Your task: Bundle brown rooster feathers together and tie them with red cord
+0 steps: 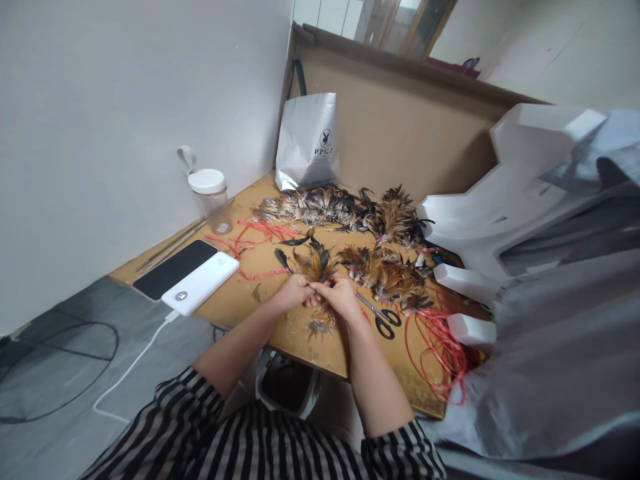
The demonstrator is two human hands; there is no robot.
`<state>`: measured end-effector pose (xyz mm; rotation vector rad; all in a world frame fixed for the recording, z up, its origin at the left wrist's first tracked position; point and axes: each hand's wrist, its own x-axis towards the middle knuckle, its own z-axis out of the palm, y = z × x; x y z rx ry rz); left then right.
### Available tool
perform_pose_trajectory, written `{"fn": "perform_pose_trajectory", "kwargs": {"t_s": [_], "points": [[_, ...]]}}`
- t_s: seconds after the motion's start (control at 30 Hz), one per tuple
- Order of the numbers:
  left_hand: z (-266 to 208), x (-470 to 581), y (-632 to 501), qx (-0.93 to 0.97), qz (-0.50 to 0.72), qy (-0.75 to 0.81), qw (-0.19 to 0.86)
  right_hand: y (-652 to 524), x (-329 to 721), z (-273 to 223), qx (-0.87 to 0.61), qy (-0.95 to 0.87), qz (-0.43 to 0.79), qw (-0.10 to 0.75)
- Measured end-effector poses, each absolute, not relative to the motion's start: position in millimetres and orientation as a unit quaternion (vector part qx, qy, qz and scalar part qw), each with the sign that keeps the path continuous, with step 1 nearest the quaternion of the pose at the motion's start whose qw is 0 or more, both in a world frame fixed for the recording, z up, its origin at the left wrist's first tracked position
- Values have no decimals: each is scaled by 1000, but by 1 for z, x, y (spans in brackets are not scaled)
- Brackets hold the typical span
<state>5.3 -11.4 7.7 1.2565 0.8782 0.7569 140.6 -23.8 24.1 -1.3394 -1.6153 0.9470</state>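
My left hand (296,291) and my right hand (340,295) meet near the table's front edge, fingers closed and pinching around the base of a feather bunch (316,262). Brown and dark green plumes fan out beyond my fingertips, away from me. Beneath my hands lie loose feather scraps (321,323). Black-handled scissors (383,319) rest just right of my right hand. A row of brown feather bunches (390,277) is behind them, and a longer pile of feathers (325,207) lies farther back. My fingers hide the feather stems.
Red plastic strips (445,347) hang over the table's right front edge; more red strips (265,230) lie left. A dark phone (175,270), white power bank (200,283) and lidded clear jar (213,200) stand left. Behind are a silver bag (307,143) and cardboard wall (400,120). White foam (465,220) borders the right.
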Motion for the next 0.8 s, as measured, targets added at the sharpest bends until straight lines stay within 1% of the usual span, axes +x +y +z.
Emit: {"fn": "perform_pose_trajectory", "kwargs": {"t_s": [0.2, 0.4, 0.7, 0.8], "points": [[2, 4, -12, 575, 347, 366, 644, -21, 143, 22, -544, -636, 352, 420], [5, 6, -14, 557, 376, 359, 648, -21, 145, 24, -550, -624, 372, 411], [1, 3, -11, 568, 370, 357, 642, -18, 149, 22, -535, -630, 388, 407], [0, 3, -10, 568, 372, 362, 639, -19, 146, 24, -543, -617, 388, 417]]}}
